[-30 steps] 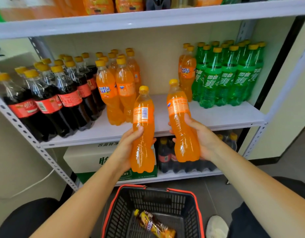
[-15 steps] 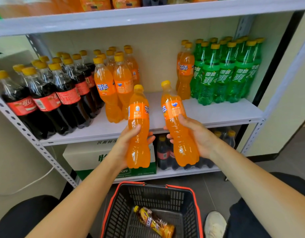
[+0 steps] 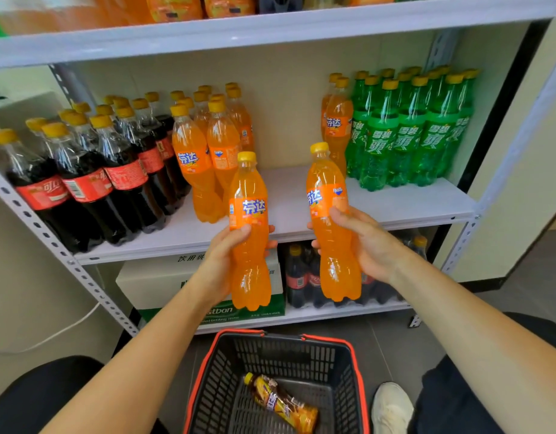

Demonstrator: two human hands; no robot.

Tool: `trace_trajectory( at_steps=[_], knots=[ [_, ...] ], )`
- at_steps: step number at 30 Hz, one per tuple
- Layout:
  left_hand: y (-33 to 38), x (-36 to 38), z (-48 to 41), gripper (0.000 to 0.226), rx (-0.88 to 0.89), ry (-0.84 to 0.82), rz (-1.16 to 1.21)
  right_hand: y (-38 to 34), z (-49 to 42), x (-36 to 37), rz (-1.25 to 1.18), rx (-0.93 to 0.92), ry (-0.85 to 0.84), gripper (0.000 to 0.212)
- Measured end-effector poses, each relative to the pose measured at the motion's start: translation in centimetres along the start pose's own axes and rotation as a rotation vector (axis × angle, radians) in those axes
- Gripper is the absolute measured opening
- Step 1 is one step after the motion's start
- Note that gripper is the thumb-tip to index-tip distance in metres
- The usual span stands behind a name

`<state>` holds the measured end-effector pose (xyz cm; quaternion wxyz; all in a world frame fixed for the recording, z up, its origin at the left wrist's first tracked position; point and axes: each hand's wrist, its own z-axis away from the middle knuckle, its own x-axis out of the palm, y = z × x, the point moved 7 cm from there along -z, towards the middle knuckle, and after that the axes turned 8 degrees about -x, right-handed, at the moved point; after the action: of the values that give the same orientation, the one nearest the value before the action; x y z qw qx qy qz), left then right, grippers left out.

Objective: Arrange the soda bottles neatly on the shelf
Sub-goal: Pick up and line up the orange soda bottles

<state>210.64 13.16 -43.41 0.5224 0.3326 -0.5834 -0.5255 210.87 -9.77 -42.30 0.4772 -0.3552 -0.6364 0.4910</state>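
left hand (image 3: 222, 261) grasps orange soda bottle (image 3: 250, 211), fingers curled round lower body. right hand (image 3: 369, 245) grasps second orange bottle (image 3: 325, 183) at 3 o'clock of first. both upright before middle shelf (image 3: 395, 205); basket (image 3: 301, 336) at 6 o'clock.

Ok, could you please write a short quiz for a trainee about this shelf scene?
1. True or false: the right hand grips a green bottle.
2. Which bottles stand at the right end of the middle shelf? A cola, B green Sprite bottles, C water.
3. What lies in the basket?
Key: 1 false, it grips an orange Fanta bottle. 2 B. 3 One yellow-capped bottle, on its side.
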Motion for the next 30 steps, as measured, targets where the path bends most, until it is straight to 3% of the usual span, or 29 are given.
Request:
trace_trajectory(
  at_steps=[4,8,12,24,28,30],
  knots=[
    [2.0,-0.6,1.4,0.073,0.267,0.058,-0.351,-1.4,1.0,-0.6,0.246,-0.185,0.02,0.059],
    [2.4,0.1,3.5,0.073,0.449,0.008,-0.61,-2.2,3.4,-0.5,0.61,-0.312,-0.058,0.071],
    [2.7,0.8,5.6,0.078,0.556,0.007,-0.775,-2.6,5.4,-1.0,0.726,-0.374,-0.071,0.079],
    [2.1,1.6,7.3,0.074,0.553,-0.093,-0.792,-4.3,8.0,-0.2,0.742,-0.455,-0.067,0.081],
    [1.9,1.6,7.1,0.07,0.488,-0.075,-0.702,-3.8,7.8,-0.5,0.641,-0.403,-0.045,0.077],
    [1.7,1.3,6.7,0.063,0.411,-0.067,-0.59,-3.6,7.7,-0.6,0.546,-0.346,-0.022,0.065]
  ],
)
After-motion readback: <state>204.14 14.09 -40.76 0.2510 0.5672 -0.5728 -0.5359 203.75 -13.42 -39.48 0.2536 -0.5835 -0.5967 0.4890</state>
